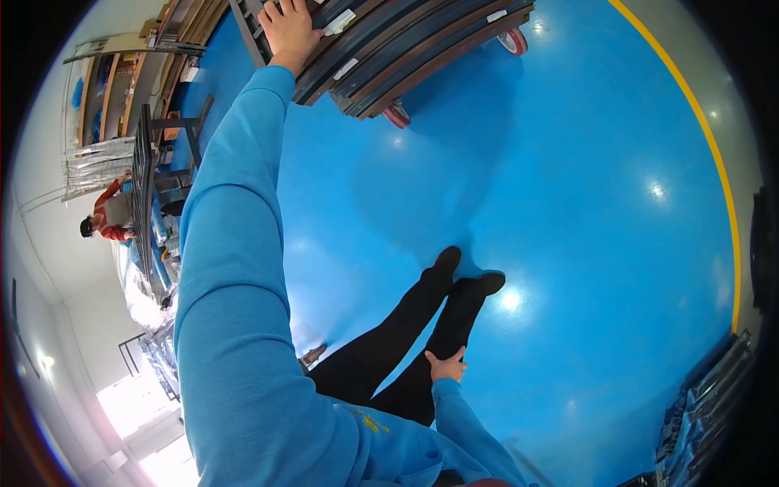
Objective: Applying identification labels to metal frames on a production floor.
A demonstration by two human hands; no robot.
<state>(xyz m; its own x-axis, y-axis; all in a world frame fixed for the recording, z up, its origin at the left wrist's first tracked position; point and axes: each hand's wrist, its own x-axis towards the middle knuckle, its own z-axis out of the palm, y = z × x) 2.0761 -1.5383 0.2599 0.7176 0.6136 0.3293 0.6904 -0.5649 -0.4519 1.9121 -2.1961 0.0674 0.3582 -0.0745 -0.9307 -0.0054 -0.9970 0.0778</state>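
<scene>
My left arm stretches far forward, and my left hand (290,34) rests on the near left end of a stack of long dark profiles (398,50). Its fingers are spread over the top profiles, the tips near the picture's upper edge. White labels are stuck on some profiles, and brown strips lie between them. The stack sits on a wheeled cart, whose red-rimmed caster (397,114) shows beneath it. My right hand (446,367) hangs low beside my black trouser leg, loosely bent with the thumb apart, and nothing shows in it.
Another caster (512,41) stands farther right. A yellow line (714,146) curves along the blue floor's right side. Wrapped dark profiles (704,410) lie at lower right. At left, a person in red sleeves (109,213) works at a rack of dark bars (143,195), with shelves (122,93) beyond.
</scene>
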